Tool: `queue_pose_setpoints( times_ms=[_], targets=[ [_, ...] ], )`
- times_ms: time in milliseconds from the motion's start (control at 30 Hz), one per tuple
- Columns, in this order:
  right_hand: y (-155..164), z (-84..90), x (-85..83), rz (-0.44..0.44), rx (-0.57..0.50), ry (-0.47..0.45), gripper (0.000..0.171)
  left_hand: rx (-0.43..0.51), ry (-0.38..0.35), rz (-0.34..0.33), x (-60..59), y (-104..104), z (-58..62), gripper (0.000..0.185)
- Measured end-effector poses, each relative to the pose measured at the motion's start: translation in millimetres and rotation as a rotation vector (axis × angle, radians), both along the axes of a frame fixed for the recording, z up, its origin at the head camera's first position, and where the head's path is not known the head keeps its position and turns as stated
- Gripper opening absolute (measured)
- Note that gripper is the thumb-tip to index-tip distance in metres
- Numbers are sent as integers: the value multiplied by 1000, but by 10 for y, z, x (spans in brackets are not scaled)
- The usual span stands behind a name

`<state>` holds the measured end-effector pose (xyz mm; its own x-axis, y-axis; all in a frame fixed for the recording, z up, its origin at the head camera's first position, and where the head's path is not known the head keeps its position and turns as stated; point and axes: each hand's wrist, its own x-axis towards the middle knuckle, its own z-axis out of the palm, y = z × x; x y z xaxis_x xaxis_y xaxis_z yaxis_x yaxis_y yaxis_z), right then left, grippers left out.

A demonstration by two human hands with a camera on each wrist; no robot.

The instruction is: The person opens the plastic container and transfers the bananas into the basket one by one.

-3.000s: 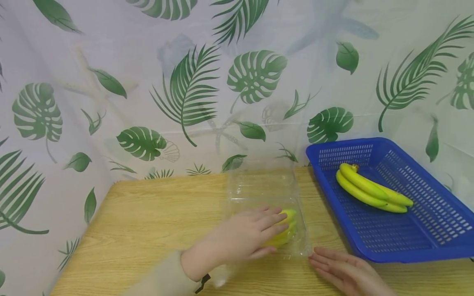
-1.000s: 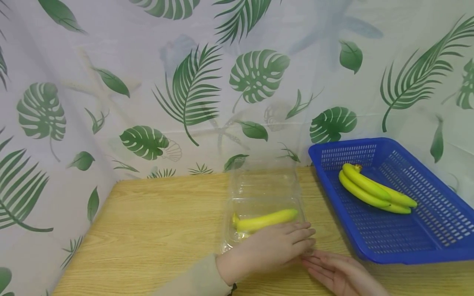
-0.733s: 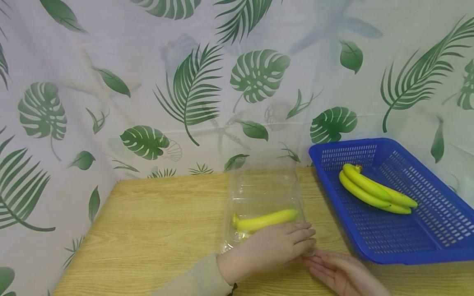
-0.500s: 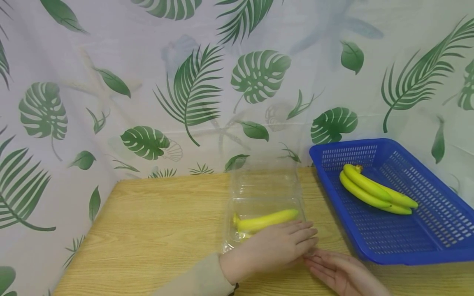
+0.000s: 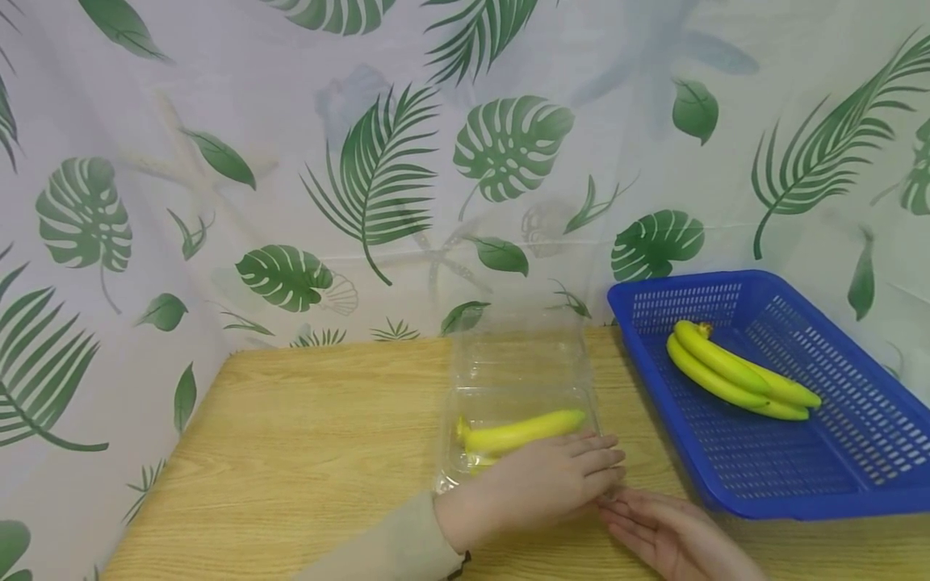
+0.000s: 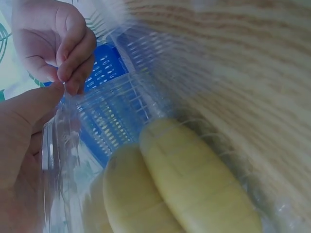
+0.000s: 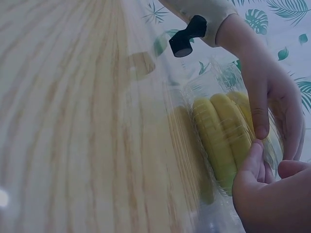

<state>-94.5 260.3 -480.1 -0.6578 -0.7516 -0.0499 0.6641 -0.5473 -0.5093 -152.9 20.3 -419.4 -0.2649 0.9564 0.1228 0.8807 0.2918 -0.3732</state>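
A clear plastic clamshell container [image 5: 519,355] lies on the wooden table [image 5: 291,452], its lid folded back toward the curtain. Yellow bananas [image 5: 519,432] lie in its near tray. My left hand [image 5: 538,484] lies over the tray's front right edge, thumb and fingers round the rim [image 7: 272,97]. My right hand [image 5: 668,532] meets it at the near right corner. In the left wrist view the right hand [image 6: 58,43] pinches the thin plastic edge with curled fingers, against the left hand's thumb [image 6: 24,121]. The bananas [image 6: 194,189] [image 7: 221,131] show through the plastic.
A blue perforated basket [image 5: 799,504] stands at the right of the table with a bunch of bananas [image 5: 734,379] in it, close to the container's right side. A leaf-printed curtain closes off the back and left. The table's left half is bare wood.
Three seconds ago my left hand lay on the bananas inside the tray; it has drawn back to the front edge. Over the last second both hands have barely moved.
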Motion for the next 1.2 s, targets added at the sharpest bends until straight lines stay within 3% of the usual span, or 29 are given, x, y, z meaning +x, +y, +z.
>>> queue_pose_setpoints(
  times_ms=[200,500,700,1200],
  targets=[
    [-4,0,13,-16,20,-9,50,-20,27,-7,-15,-12,19,41],
    [-24,28,35,-32,70,-34,44,-29,-41,-30,-43,-51,67,47],
    [-34,39,36,-29,98,-57,40,-42,25,-49,-58,-70,37,45],
    [-82,5,47,-93,197,-93,34,-16,92,-69,-64,-55,-16,40]
  ],
)
